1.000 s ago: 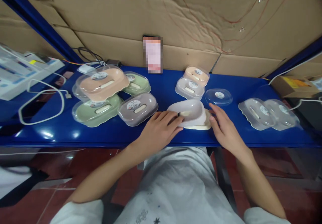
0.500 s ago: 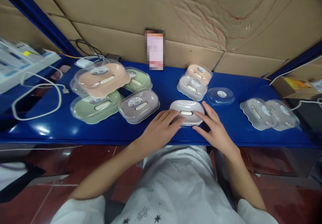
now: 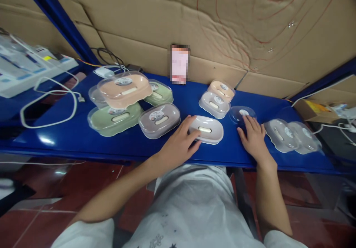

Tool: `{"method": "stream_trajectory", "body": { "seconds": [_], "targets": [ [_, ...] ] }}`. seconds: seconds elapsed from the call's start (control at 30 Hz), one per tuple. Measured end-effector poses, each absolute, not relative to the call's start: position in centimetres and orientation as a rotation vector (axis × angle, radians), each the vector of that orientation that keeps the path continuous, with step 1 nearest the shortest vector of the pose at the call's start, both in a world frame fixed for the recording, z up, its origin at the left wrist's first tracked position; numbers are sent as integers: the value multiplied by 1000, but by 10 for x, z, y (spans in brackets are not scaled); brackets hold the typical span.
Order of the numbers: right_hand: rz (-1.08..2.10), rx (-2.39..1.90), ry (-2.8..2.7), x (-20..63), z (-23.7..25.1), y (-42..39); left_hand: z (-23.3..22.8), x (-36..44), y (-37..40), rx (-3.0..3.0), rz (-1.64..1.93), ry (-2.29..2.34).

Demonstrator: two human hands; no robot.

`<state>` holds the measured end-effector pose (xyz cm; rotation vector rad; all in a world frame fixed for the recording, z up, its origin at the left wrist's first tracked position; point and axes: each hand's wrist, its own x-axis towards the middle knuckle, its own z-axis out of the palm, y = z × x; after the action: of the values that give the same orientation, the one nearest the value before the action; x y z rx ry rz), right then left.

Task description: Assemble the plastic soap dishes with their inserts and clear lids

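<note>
Cardboard (image 3: 139, 21) backs a blue table (image 3: 190, 97), and a phone (image 3: 179, 65) stands against it near the middle of the back edge. Toward the table's left end, a peach lidded box (image 3: 139, 93) seems stacked partly on a green lidded box (image 3: 104, 123), with a grey lidded box (image 3: 164, 129) just to the right. Next comes the left hand (image 3: 176, 144), its fingers parted over the left end of a pale dish (image 3: 215, 131), which lies by the middle of the front edge; whether that grip pinches the rim, I cannot tell. Farther right and nearer the back edge is a loose clear lid (image 3: 236, 115). The right hand (image 3: 253, 138) has its fingertips at the lid's near rim, thumb held apart, pinching nothing. Two frosted grey boxes (image 3: 281, 139) overlap toward the front right corner. I judge the step in hand to be steadying the uncovered dish while getting hold of the lid; the next move calls for curling fingertips under that rim without nudging the dish.
</note>
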<state>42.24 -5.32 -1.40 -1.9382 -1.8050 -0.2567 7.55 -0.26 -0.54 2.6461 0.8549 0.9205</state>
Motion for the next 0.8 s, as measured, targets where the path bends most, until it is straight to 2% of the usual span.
{"method": "stream_trajectory", "body": {
  "seconds": [0.37, 0.57, 0.8],
  "targets": [
    [80, -1582, -1794, 398, -1, -77, -3, 75, -3, 2542, 909, 869],
    [259, -1335, -2130, 368, 9, -80, -5, 74, -3, 2371, 872, 818],
    [192, -1172, -2377, 355, 18, -65, -10, 73, 0, 2323, 871, 763]
  ]
}}
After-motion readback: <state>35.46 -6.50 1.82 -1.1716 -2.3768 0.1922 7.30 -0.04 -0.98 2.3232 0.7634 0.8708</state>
